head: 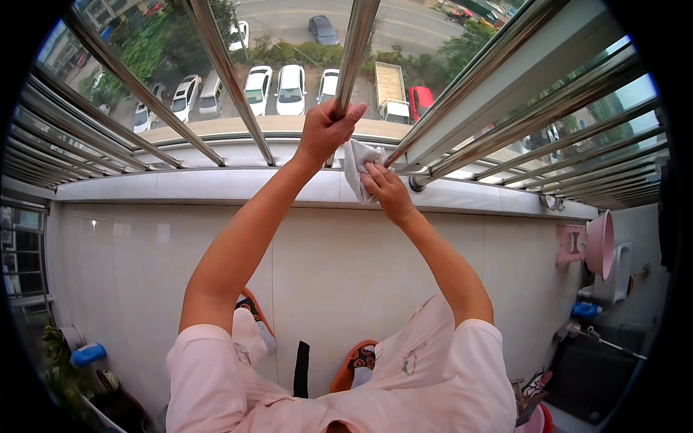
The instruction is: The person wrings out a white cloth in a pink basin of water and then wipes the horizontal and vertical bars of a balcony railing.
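My left hand (328,128) is wrapped around an upright metal bar (357,48) of the window guard. A little lower and to the right, my right hand (387,190) grips a crumpled white cloth (355,168). The cloth hangs just above the white window ledge (216,181), close to the foot of the bars; whether it touches a bar is hard to tell. Behind the bars runs window glass, with parked cars (291,89) far below outside.
Polished metal bars (233,81) line the window on both sides. On the right are a pink folding stool (570,243), a pink basin (600,244) and a blue bottle (586,309). At lower left, another blue bottle (88,354) lies near potted plants (54,346).
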The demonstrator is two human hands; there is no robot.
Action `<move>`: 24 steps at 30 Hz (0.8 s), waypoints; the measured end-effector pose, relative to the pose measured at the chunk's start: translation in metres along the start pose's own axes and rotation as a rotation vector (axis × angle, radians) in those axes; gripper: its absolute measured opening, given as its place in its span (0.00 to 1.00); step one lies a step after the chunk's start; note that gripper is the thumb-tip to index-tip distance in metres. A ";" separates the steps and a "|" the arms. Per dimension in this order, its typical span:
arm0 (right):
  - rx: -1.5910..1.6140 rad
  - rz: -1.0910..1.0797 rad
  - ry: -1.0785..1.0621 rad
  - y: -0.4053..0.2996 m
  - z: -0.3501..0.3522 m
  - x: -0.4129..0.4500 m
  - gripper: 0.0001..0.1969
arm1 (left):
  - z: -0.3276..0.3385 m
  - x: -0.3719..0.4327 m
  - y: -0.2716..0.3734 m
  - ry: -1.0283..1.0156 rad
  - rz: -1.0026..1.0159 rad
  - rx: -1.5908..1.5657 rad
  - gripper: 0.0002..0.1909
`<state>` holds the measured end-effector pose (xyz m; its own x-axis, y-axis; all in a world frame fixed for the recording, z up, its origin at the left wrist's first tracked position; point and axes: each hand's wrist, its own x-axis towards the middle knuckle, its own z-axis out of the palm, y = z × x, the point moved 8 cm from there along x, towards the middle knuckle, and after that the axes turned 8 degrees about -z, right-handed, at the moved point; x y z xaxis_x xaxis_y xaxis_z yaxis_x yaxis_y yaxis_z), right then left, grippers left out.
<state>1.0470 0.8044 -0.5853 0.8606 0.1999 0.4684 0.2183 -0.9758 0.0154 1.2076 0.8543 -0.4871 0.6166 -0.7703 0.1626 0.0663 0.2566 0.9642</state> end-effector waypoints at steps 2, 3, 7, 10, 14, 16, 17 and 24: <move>0.058 0.007 -0.043 -0.004 -0.016 -0.018 0.22 | -0.003 -0.001 -0.001 -0.002 -0.002 0.018 0.18; 0.109 0.181 0.033 0.005 -0.035 -0.034 0.24 | -0.006 -0.001 -0.002 0.002 -0.005 0.030 0.18; 0.165 0.691 0.569 0.033 -0.093 -0.068 0.28 | -0.014 -0.005 0.000 0.015 0.045 0.075 0.17; 0.069 0.682 0.309 0.047 -0.055 -0.055 0.32 | -0.009 -0.006 -0.001 0.068 0.030 0.048 0.20; -0.147 0.758 0.170 0.054 -0.006 -0.050 0.34 | -0.002 -0.003 -0.003 0.073 0.013 0.079 0.20; -0.001 0.734 0.240 0.035 0.008 -0.026 0.32 | -0.010 -0.005 -0.001 0.093 0.048 0.058 0.19; 0.041 0.739 0.324 0.028 0.006 -0.023 0.31 | -0.013 -0.005 -0.001 0.106 0.035 0.048 0.19; 0.944 1.248 0.810 0.001 0.050 -0.118 0.23 | -0.011 -0.003 -0.002 0.003 0.039 0.089 0.16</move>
<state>0.9686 0.7843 -0.6848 0.3459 -0.9343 0.0858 0.0872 -0.0591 -0.9944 1.2144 0.8629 -0.4915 0.6195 -0.7591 0.2001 -0.0275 0.2338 0.9719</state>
